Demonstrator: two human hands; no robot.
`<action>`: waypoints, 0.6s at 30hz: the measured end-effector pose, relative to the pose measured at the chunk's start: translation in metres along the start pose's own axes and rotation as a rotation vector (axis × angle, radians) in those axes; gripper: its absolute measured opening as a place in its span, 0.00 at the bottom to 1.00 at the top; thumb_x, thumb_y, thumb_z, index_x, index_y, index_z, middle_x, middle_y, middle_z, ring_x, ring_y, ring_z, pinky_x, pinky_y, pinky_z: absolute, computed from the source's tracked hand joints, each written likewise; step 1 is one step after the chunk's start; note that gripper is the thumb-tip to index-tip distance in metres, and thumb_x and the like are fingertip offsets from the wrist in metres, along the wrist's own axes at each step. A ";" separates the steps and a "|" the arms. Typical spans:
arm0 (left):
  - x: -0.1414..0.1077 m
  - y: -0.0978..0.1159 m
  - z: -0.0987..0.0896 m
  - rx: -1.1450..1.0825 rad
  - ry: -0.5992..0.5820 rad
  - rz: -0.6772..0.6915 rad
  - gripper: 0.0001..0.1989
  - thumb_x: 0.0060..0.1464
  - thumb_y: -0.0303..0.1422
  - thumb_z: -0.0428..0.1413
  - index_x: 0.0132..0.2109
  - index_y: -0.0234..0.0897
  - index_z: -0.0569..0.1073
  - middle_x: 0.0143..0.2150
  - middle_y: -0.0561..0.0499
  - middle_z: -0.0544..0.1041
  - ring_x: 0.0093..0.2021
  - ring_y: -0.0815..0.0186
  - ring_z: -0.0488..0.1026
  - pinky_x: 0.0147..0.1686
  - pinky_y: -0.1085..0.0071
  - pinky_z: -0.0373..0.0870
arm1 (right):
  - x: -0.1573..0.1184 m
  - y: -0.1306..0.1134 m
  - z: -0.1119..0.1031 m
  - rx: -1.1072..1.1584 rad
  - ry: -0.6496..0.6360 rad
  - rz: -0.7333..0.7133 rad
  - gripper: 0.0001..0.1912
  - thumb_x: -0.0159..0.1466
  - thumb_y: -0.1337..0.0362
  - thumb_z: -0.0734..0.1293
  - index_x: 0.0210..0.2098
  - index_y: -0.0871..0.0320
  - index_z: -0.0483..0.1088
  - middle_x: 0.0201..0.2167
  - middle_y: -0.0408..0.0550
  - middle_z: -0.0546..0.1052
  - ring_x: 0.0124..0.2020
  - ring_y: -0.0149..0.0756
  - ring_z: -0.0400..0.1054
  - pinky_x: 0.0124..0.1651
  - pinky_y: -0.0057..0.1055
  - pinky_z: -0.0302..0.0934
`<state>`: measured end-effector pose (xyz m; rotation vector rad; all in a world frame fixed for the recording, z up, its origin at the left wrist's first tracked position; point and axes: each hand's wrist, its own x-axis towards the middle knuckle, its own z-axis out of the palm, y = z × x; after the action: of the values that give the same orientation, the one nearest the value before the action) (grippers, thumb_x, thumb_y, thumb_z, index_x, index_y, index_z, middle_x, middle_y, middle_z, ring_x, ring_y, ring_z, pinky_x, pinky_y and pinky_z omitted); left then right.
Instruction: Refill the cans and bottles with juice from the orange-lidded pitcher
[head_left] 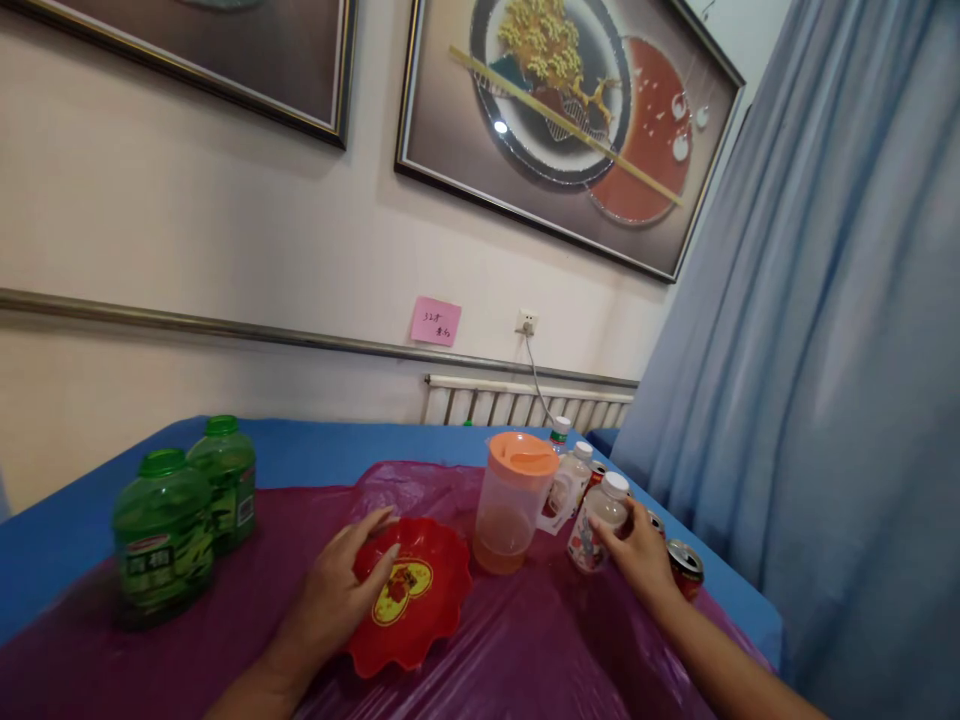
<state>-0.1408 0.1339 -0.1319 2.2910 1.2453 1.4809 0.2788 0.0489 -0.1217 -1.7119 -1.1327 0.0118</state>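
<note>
My left hand (pixel 341 585) is over the left rim of a red scalloped plate (pixel 435 600) with a yellow design, its thumb and fingers apart and nothing between them. On the right, my right hand (pixel 637 545) has its fingers round a white-capped clear bottle (pixel 592 530) that stands upright. Between the hands is a clear pitcher (pixel 502 520) with an orange lid and a little amber liquid at the bottom. Behind the held bottle stand another white-capped bottle (pixel 576 468) and a smaller one (pixel 559 432).
Two green bottles (pixel 163 540) stand at the left. Several cans, one dark red (pixel 685 568), line the right side. Purple plastic sheet (pixel 540 660) covers part of the blue table (pixel 300 450). A blue curtain (pixel 810 330) hangs at the right.
</note>
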 end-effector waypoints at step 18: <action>-0.001 0.010 -0.003 -0.105 -0.085 -0.047 0.16 0.57 0.40 0.55 0.49 0.42 0.78 0.43 0.47 0.85 0.43 0.57 0.83 0.47 0.61 0.80 | 0.039 0.008 0.043 -0.174 -0.044 0.039 0.29 0.57 0.49 0.68 0.51 0.63 0.72 0.49 0.62 0.80 0.50 0.54 0.76 0.51 0.44 0.68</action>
<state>-0.1377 0.1260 -0.1265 2.2173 1.1615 1.3840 0.2844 0.1069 -0.1294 -1.8953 -1.1607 -0.0260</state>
